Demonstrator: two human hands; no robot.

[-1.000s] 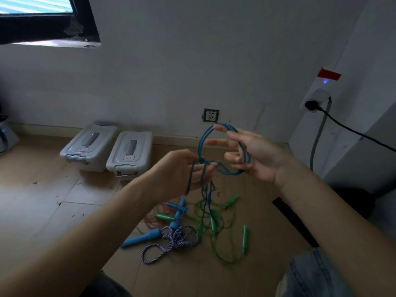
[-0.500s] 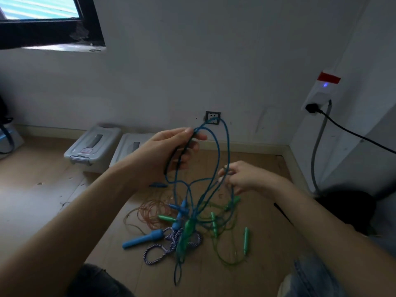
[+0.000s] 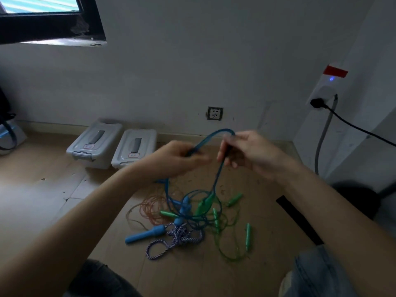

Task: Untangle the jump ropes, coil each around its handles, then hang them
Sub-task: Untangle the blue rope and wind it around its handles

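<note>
Both hands hold one blue jump rope (image 3: 211,135) raised above the floor: the left hand (image 3: 177,158) has its fingers curled round one side of the arch, the right hand (image 3: 246,152) pinches the other. Its strands drop into the tangle on the floor (image 3: 267,211), among green handles (image 3: 204,203) and a striped rope (image 3: 177,236). To free it well, I'd feed the rope through hand over hand, lifting slowly and stopping wherever a green handle snags rather than tugging the knot tighter.

Grey wall (image 3: 192,61) with socket (image 3: 215,113); dark window (image 3: 47,20); wooden floor (image 3: 32,189); two grey bins (image 3: 111,144).
</note>
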